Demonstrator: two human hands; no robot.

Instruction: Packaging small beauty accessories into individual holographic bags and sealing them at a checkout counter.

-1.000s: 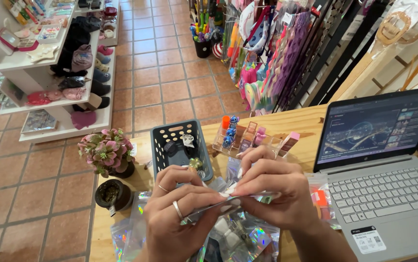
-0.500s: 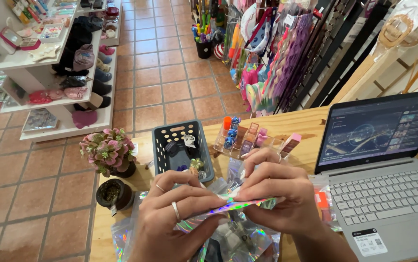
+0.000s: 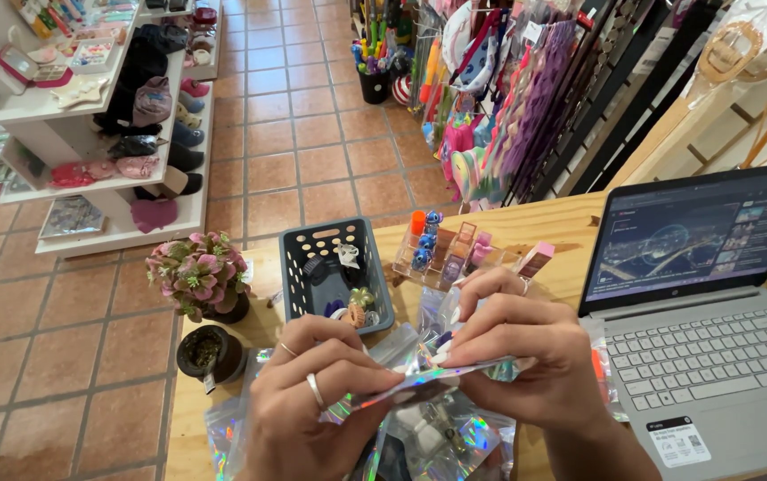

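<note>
Both my hands are pinched shut on one holographic pouch, held flat and edge-on just above the near edge of the surface. Left hand grips its left end, right hand clamps the right end, fingers curled over the top.

My worry is that the pouch is slick and only held by fingertips, so it could slide out and drop onto the pile of shiny pouches underneath, and I'd lose track of which is which.

Packaging-wise, more iridescent bags spread along the near edge, a dark blue slotted basket sits behind my hands, and a clear organiser stands next to it. The laptop at the right edge has a white rectangular sticker near its front corner.
</note>
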